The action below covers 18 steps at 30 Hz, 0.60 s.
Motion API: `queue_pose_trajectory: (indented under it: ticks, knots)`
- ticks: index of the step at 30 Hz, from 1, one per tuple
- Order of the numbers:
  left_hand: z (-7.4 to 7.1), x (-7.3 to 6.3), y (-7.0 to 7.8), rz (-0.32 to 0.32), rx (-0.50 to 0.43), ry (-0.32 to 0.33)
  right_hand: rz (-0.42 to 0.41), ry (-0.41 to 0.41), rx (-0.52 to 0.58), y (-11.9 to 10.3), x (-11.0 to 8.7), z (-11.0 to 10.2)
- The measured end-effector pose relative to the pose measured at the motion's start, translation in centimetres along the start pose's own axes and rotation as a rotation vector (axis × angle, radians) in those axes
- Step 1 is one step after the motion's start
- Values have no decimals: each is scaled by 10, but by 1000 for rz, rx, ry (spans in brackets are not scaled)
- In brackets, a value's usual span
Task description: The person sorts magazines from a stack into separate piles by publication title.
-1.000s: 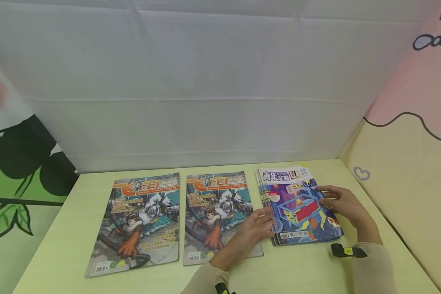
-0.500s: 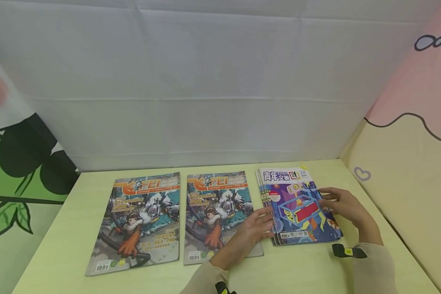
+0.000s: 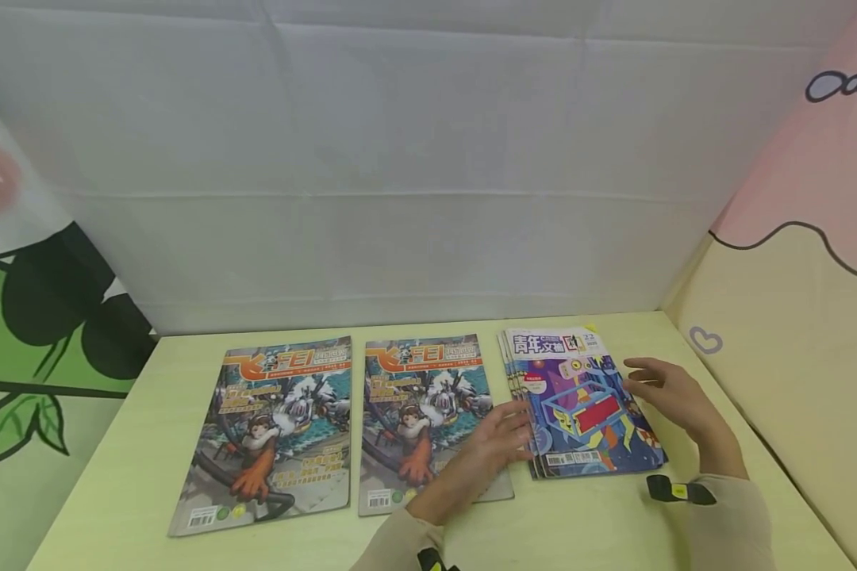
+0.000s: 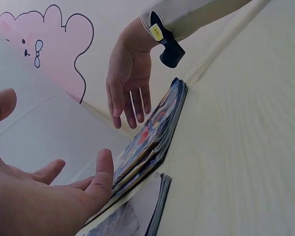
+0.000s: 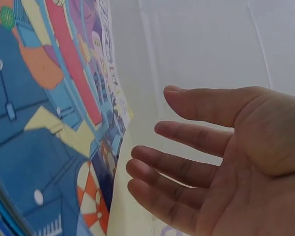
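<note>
A stack of several magazines (image 3: 586, 412) with a purple and blue cover lies at the right of the table, its left edges slightly fanned. My left hand (image 3: 487, 448) is at the stack's left edge, fingers extended, above the lower right part of a grey and orange magazine (image 3: 414, 412). Whether its fingertips touch the stack I cannot tell. My right hand (image 3: 678, 400) hovers just off the stack's right side. In the right wrist view its fingers (image 5: 177, 189) are spread and relaxed, with a gap to the magazine cover (image 5: 49, 123). Neither hand holds anything.
A second grey and orange magazine (image 3: 271, 428) with the same cover lies further left. The pale yellow table (image 3: 543, 523) meets a white cloth wall (image 3: 428, 198) at the back and a printed panel (image 3: 793, 357) on the right.
My right hand has moved slightly away from the stack's right edge, its fingers no longer over the cover. The left hand and all the magazines stay in place.
</note>
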<state>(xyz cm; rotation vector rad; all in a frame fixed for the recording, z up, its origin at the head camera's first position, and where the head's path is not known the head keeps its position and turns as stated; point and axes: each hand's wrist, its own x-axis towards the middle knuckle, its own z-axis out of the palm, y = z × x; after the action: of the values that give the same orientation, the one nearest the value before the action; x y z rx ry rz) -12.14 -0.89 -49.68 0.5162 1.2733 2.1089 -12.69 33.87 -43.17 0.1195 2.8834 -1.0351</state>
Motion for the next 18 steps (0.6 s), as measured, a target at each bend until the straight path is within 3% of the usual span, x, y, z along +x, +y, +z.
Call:
queue_pose_trajectory:
  ticks: [11,18]
  knots:
    - [-12,-5,25,70,92,17,-56,67,65,-31,3,14]
    - [-32,-8,43,107,183,92,-140,49,111,-64,4,32]
